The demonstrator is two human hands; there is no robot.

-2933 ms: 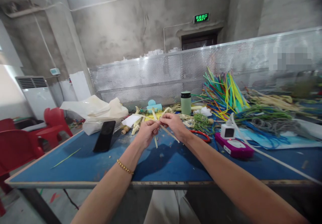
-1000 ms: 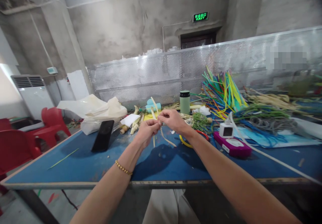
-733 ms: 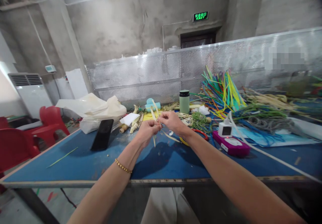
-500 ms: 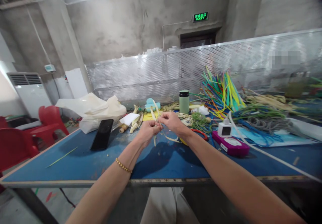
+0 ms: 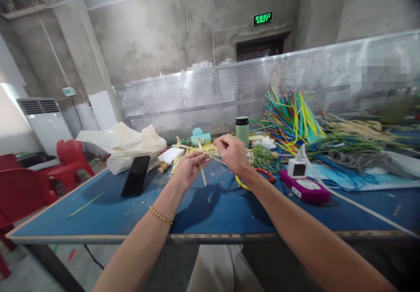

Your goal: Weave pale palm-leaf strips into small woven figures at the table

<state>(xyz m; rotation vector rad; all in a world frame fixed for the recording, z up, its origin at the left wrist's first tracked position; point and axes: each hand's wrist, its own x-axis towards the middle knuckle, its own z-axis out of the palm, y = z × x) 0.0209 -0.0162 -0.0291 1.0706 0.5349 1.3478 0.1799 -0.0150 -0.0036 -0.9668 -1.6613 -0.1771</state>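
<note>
Above the blue table, my left hand (image 5: 189, 169) pinches pale, flat plant strips (image 5: 203, 176) between thumb and fingers. The strips cross at the fingertips; one points down toward the tabletop and another runs off to the upper left. My right hand (image 5: 233, 155) is a short way to the right, its fingers curled together. Whatever it may hold is hidden by the fingers. Under my right wrist lie scissors with red and yellow handles (image 5: 264, 175), partly covered by the forearm.
A black phone (image 5: 135, 176) lies left, near crumpled pale plastic (image 5: 141, 141). Behind the hands stand a green bottle (image 5: 242, 131) and a bundle of coloured strips (image 5: 295, 117). A white charger (image 5: 297, 168) on a purple box (image 5: 305, 187) trails a cable rightward. Perforated metal panels (image 5: 183, 99) back the table (image 5: 108, 222).
My hands, together half a second ago, are now apart: the right has lifted away to the right. The strips in my left hand have turned, one now pointing upper left.
</note>
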